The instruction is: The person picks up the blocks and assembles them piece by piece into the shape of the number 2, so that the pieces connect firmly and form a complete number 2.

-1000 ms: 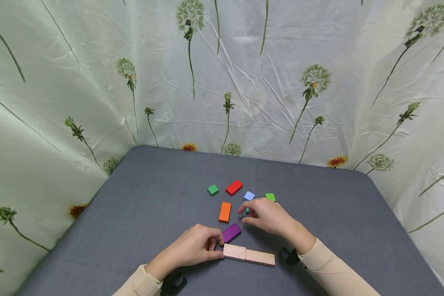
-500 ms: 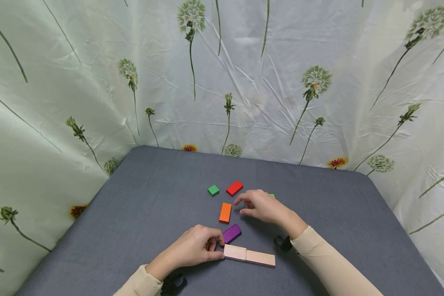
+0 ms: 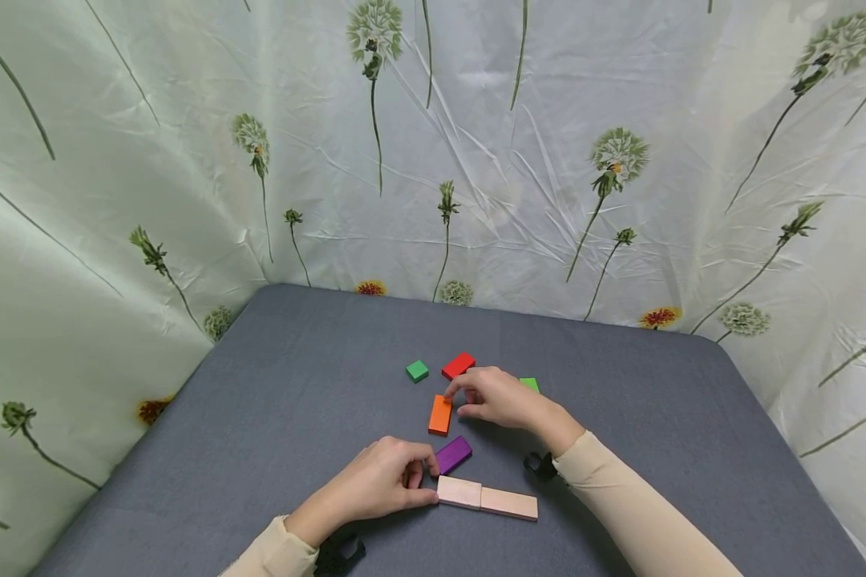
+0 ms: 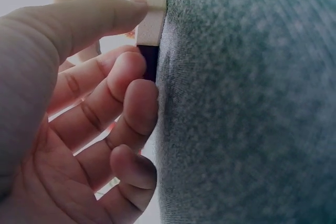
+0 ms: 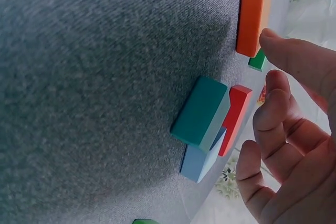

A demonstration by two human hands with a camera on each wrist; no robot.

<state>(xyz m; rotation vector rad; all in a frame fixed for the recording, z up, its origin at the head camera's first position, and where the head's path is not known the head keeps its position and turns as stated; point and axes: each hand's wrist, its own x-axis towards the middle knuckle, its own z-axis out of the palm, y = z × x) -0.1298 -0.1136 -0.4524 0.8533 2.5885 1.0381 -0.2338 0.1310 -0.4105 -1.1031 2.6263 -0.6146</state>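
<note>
Two pale wooden blocks lie end to end in a row: a left block (image 3: 459, 492) and a right block (image 3: 508, 503). My left hand (image 3: 386, 481) holds the left block's outer end between thumb and curled index finger. Just beyond that hand lies a purple block (image 3: 454, 455), partly covered by a fingertip. My right hand (image 3: 501, 397) reaches over the table, loosely bent, with nothing in it. Its index fingertip is by the far corner of an orange block (image 3: 439, 415); contact is unclear. Teal (image 5: 200, 111) and light blue (image 5: 197, 162) blocks show in the right wrist view, hidden in the head view.
Behind the orange block lie a red block (image 3: 458, 365) and a small green block (image 3: 417, 371). A light green block (image 3: 529, 384) shows past the right wrist. A grey cloth-covered table (image 3: 296, 385) spreads around, backed by a flower-printed curtain (image 3: 520, 160).
My right hand has moved left and slightly away from me, from near the teal and blue blocks to the orange one. My left hand and the wooden blocks stay put.
</note>
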